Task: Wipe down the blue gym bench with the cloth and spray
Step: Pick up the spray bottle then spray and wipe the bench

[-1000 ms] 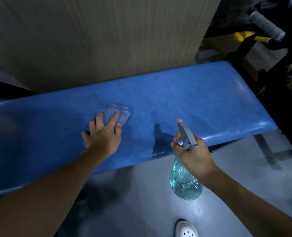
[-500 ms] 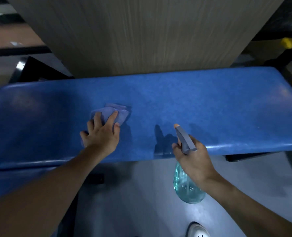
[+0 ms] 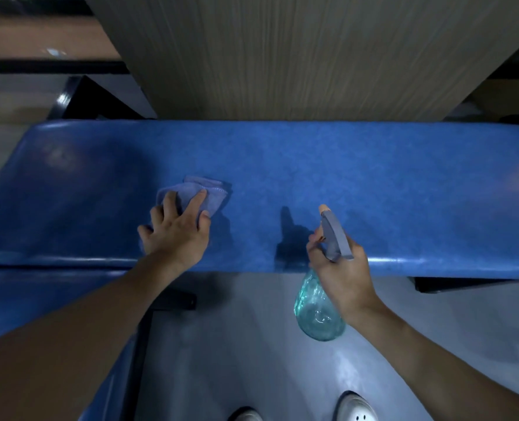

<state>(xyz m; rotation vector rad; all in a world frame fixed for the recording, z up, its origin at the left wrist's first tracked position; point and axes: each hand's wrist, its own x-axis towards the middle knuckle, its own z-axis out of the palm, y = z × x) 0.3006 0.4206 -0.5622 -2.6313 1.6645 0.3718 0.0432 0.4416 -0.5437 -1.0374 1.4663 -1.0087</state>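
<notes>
The blue gym bench [image 3: 373, 189] runs across the middle of the head view, its padded top facing me. A folded light-blue cloth [image 3: 212, 192] lies on the pad left of centre. My left hand [image 3: 177, 230] presses on the cloth with straight, spread fingers. My right hand [image 3: 343, 268] grips the neck of a clear teal spray bottle [image 3: 319, 311] at the bench's near edge. The bottle's grey trigger head and its orange-tipped nozzle point toward the pad. The bottle's body hangs below the bench edge, over the floor.
A tall wood-grain panel [image 3: 282, 56] stands right behind the bench. A second blue pad [image 3: 39, 299] lies lower at the left, under my left arm. Black frame parts [image 3: 173, 302] sit beneath the bench. My white shoes [image 3: 355, 408] stand on the grey floor.
The view has swung left, so the bench's left end now shows and the equipment at the right is gone. My left hand and the cloth have slid slightly left on the pad.
</notes>
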